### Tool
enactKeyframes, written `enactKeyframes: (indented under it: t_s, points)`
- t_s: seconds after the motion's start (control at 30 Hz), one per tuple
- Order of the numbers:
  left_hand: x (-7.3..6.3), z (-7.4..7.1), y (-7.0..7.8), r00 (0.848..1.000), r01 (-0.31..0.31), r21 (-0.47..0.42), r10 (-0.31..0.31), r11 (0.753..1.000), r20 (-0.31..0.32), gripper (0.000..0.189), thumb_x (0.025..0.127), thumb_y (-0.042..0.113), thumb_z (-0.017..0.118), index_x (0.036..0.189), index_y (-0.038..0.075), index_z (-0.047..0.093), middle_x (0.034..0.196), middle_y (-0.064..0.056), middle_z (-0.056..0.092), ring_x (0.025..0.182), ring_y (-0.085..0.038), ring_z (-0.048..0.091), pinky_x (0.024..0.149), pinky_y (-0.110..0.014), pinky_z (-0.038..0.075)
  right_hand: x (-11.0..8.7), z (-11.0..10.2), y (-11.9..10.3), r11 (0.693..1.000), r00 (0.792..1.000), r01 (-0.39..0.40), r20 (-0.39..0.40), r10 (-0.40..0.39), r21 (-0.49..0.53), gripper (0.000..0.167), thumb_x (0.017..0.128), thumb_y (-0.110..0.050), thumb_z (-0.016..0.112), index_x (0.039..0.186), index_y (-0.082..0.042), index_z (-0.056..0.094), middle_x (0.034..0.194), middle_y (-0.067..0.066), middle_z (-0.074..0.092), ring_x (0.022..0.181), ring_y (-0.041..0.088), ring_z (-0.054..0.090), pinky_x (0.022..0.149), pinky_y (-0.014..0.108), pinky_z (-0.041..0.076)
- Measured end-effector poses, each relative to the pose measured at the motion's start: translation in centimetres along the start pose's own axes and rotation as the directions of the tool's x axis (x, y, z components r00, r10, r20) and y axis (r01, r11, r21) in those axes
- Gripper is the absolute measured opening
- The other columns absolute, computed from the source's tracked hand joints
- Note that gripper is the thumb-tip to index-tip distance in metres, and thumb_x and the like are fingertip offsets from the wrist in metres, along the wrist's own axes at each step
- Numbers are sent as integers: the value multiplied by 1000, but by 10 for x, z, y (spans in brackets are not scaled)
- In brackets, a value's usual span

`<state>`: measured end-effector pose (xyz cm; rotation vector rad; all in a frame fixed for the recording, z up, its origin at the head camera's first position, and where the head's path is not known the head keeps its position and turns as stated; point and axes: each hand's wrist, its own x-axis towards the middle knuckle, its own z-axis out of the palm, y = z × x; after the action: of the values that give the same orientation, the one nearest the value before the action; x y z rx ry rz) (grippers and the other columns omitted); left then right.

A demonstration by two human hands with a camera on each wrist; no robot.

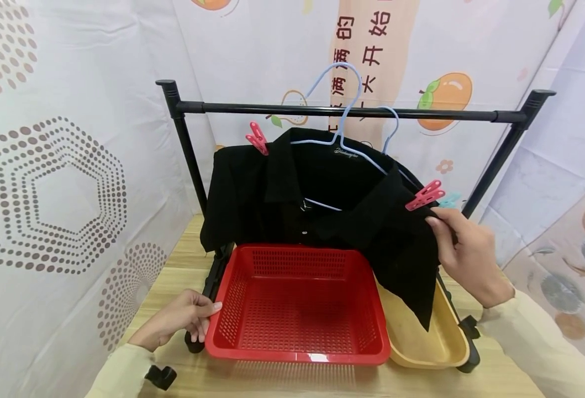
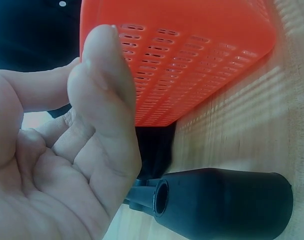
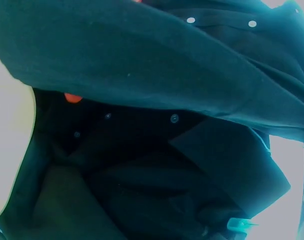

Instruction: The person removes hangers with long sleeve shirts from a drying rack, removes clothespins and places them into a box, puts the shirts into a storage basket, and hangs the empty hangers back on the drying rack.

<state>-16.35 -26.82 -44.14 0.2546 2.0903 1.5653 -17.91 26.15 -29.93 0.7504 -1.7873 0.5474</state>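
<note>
A black collared shirt (image 1: 257, 193) hangs on a light blue hanger (image 1: 357, 83), with a pink clothespin (image 1: 257, 138) on one shoulder and another pink clothespin (image 1: 425, 195) on the other. Just below that second pin, my right hand (image 1: 471, 260) pinches the fabric between thumb and fingers and draws the sleeve out to the right. My left hand (image 1: 180, 318) grips the left rim of a red perforated basket (image 1: 299, 358), thumb at the rim. From the right wrist, the lifted black fabric (image 3: 141, 60) fills the upper view, with dark buttoned cloth behind it.
A black rack's crossbar (image 1: 272, 109) runs behind the hanger's hook. Another blue hook (image 1: 391, 119) and a light blue clip (image 1: 449, 200) show behind the shirt. A yellow basin (image 1: 423, 362) sits right of the basket on the wooden table (image 1: 183, 243). Patterned curtains surround it.
</note>
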Motion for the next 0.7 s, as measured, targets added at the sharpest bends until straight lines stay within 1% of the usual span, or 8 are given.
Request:
enactKeyframes:
  t_s: [0.2, 0.33, 0.4, 0.5, 0.7]
  points:
    - [0, 0, 0, 1000, 4, 1, -4, 1000, 1, 40, 105, 30, 61, 85, -4, 68, 63, -10, 66, 51, -16, 64, 48, -25, 51, 9, -8, -21, 999, 999, -26, -35, 27, 44, 56, 108, -42, 54, 88, 9, 67, 58, 1, 43, 51, 2, 31, 51, 21, 25]
    - [0, 0, 0, 1000, 9, -7, -8, 1000, 9, 39, 105, 29, 61, 85, -3, 67, 63, -10, 66, 51, -16, 64, 48, -25, 51, 9, -15, -26, 997, 999, -35, -16, 36, 63, 56, 107, -42, 54, 87, 9, 67, 58, -1, 43, 53, 1, 32, 55, 15, 25]
    - [0, 0, 1, 1000, 10, -9, -10, 1000, 11, 39, 105, 29, 61, 84, -3, 67, 63, -10, 66, 51, -15, 64, 48, -25, 51, 7, -18, -25, 996, 999, -38, 3, 37, 78, 56, 107, -41, 55, 87, 9, 68, 60, -2, 44, 54, 1, 33, 58, 13, 25]
    - [-1, -1, 2, 1000, 11, -11, -10, 1000, 10, 38, 105, 29, 62, 84, -3, 67, 63, -10, 66, 51, -16, 64, 48, -25, 51, 1, -21, -23, 995, 999, -30, 36, 27, 95, 54, 107, -39, 55, 88, 9, 69, 62, -3, 44, 56, 0, 33, 60, 13, 25]
    - [0, -1, 1, 1000, 10, -19, -10, 1000, 11, 37, 104, 27, 62, 89, -5, 68, 63, -10, 65, 51, -16, 64, 48, -25, 52, -21, -25, -24, 990, 993, -47, 110, 32, 134, 51, 108, -37, 54, 92, 8, 71, 66, -6, 46, 57, -2, 33, 57, 14, 26]
